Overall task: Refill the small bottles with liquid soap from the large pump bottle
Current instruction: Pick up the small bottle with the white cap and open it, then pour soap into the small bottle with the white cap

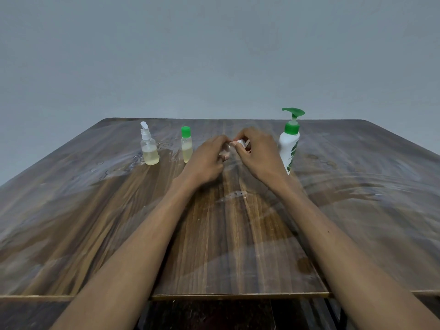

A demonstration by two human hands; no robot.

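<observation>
Both hands meet over the middle of the wooden table (pixel 238 234). My left hand (pixel 207 160) grips a small clear bottle (pixel 225 152), mostly hidden by the fingers. My right hand (pixel 257 153) pinches the bottle's white cap (pixel 240 142) at its top. To the right stands the large white pump bottle (pixel 289 148) with a green pump head, upright and close behind my right wrist. On the left stand a small clear bottle with a green cap (pixel 186 145) and a small clear bottle with a white spray pump (pixel 148 146); both hold yellowish liquid.
The tabletop has a glossy, streaked surface. Its front edge (pixel 238 297) runs just below my forearms. A plain grey wall rises behind the table's far edge.
</observation>
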